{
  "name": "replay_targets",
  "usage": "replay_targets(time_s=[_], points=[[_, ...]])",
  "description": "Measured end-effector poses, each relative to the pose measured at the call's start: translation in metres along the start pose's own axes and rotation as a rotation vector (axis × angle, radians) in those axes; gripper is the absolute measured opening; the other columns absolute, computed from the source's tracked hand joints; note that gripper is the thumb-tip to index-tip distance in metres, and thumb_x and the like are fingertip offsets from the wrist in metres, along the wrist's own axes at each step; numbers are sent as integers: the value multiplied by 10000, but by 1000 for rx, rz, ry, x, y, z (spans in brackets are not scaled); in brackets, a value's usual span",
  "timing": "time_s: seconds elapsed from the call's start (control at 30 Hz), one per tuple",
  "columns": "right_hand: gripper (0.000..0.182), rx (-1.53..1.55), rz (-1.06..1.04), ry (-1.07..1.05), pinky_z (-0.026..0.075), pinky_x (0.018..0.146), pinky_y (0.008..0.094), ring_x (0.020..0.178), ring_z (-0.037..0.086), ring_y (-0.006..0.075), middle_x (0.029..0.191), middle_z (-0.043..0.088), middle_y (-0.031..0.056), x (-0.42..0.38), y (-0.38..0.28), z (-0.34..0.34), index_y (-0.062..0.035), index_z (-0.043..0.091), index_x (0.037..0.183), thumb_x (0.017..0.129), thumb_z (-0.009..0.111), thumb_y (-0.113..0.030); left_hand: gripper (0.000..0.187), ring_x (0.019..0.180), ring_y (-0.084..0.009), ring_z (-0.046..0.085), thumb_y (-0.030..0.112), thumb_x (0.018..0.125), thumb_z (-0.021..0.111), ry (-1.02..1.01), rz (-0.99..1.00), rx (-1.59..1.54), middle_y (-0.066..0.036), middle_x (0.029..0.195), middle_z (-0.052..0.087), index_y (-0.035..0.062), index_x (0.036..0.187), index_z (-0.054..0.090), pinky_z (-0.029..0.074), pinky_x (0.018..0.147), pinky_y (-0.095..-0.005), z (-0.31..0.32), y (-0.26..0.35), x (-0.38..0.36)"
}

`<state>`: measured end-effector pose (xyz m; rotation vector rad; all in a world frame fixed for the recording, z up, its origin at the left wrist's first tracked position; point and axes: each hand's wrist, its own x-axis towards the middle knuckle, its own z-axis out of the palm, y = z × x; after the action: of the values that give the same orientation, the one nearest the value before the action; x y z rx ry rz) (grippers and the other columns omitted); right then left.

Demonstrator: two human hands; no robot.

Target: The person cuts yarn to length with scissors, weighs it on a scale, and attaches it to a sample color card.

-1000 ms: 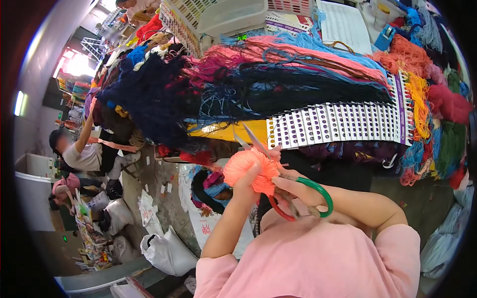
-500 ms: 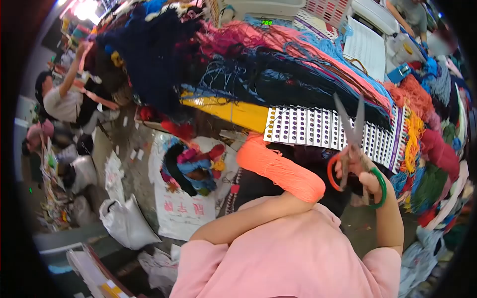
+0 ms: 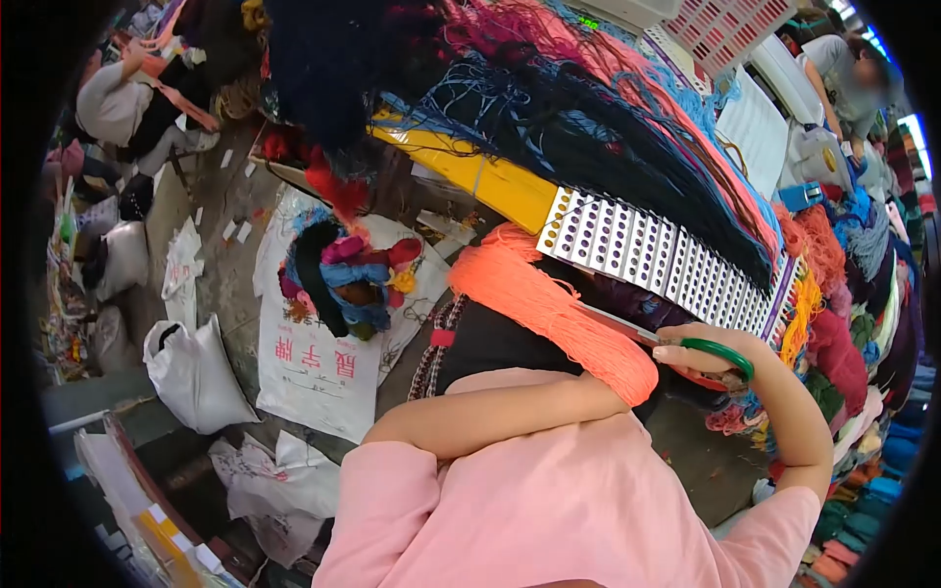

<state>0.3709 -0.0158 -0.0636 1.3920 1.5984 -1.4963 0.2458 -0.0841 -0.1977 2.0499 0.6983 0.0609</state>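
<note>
A thick hank of bright orange yarn (image 3: pixel 549 314) is looped over the end of my left forearm (image 3: pixel 520 412), and the yarn hides my left hand. Just right of the hank, my right hand (image 3: pixel 701 358) is closed on scissors with a green handle loop (image 3: pixel 735 351). Their blades point left and lie against the hank's upper edge, partly hidden by it. The white colour card with rows of dark dots (image 3: pixel 647 255) is beyond my right hand.
Dark, pink and blue yarn (image 3: pixel 559 127) is heaped over a yellow board (image 3: pixel 480 176). Mixed small hanks (image 3: pixel 353 274) rest on a white printed sack (image 3: pixel 323 382) at left. Two other people are present, one at upper left (image 3: pixel 113 103), another at upper right (image 3: pixel 838 64).
My right hand has moved down and left, bringing the scissors from upright with spread blades to the orange hank. The view has shifted too.
</note>
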Motion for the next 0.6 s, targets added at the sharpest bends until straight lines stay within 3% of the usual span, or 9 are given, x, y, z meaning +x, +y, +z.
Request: replay_targets(time_s=[0.13, 0.33, 0.6], points=[[618, 47, 25, -64, 351, 519, 252, 563, 434, 119, 592, 447, 43, 1, -2, -2, -12, 493, 907, 757, 348, -594, 287, 635, -169, 509, 290, 730, 540, 3, 7, -30, -43, 692, 542, 56, 894, 532, 411, 591, -282, -1, 0, -1], [623, 39, 14, -100, 339, 509, 239, 554, 419, 110, 582, 432, 36, 10, -2, -2, -13, 496, 889, 758, 334, -600, 297, 642, -164, 512, 303, 734, 540, 1, 15, -63, -42, 696, 544, 54, 894, 532, 413, 596, -277, -3, 1, -4], [598, 23, -22, -10, 375, 648, 299, 696, 465, 180, 707, 483, 90, 7, -20, -9, -7, 487, 925, 773, 340, -567, 311, 651, -158, 516, 320, 740, 539, 2, 17, -94, -41, 702, 547, 51, 894, 533, 415, 603, -269, -6, 3, -5]])
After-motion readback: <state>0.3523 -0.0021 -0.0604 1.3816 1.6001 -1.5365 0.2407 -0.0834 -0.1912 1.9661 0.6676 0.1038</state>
